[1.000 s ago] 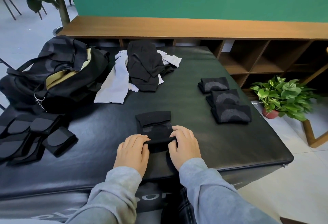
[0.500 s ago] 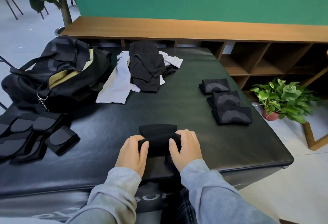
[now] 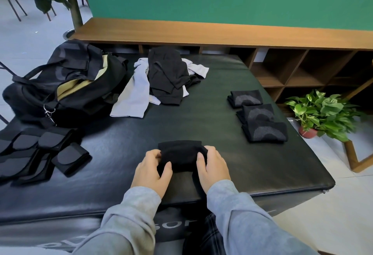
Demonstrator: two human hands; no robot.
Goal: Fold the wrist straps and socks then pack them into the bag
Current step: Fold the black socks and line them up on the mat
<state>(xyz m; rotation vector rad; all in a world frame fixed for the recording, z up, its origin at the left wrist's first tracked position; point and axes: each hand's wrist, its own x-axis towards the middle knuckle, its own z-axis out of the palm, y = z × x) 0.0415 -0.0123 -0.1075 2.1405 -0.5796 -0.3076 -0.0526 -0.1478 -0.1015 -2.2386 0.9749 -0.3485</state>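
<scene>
Now both hands (image 3: 182, 171) grip the black sock (image 3: 181, 157).

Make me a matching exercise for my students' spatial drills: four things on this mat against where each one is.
Things:
1. bag
2. folded patterned socks
3. wrist straps
4. black sock

Places:
A. right side of the mat, in a row
B. gripped between both hands
C. far left corner, open
D. near left edge, lying flat

Pairs: 1-C, 2-A, 3-D, 4-B

Glossy black leather-like mat (image 3: 201, 125), matt knit cloth socks (image 3: 262, 131), smooth wooden shelf (image 3: 222, 32), fabric bag (image 3: 66, 85)
</scene>
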